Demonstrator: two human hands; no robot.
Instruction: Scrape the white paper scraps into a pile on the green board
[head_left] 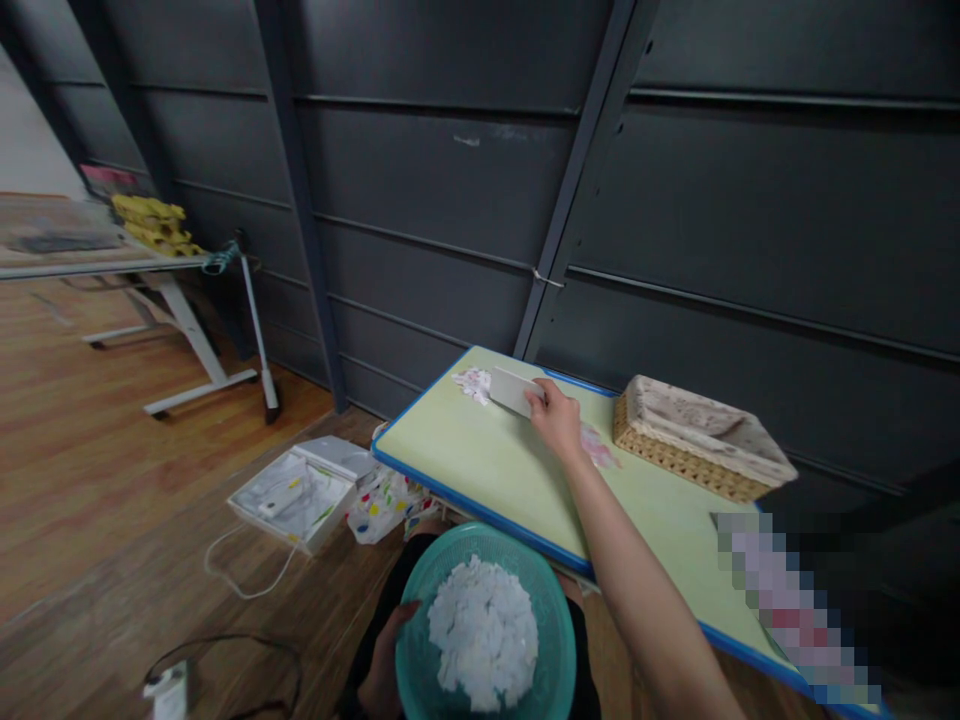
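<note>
My right hand [556, 412] reaches over the pale green table top, its fingers closed on one end of a flat white rectangular piece [511, 391]; its material I cannot tell. Just beyond the left end of that piece lies a small patch of white and pinkish scraps [472, 384]. In my lap rests a green plastic basin [559, 640] holding a heap of white flaky pieces [484, 630], which look like torn paper. My left hand [388, 650] grips the basin at its left rim, partly hidden in shadow.
The blue-edged table [465, 450] carries a lined wicker basket [690, 465], a pink patch [600, 447] and a pixelated object [795, 610]. On the floor at left are a white open box [296, 495], a dotted plastic bag [382, 505] and cables. A dark panelled wall [420, 200] stands behind.
</note>
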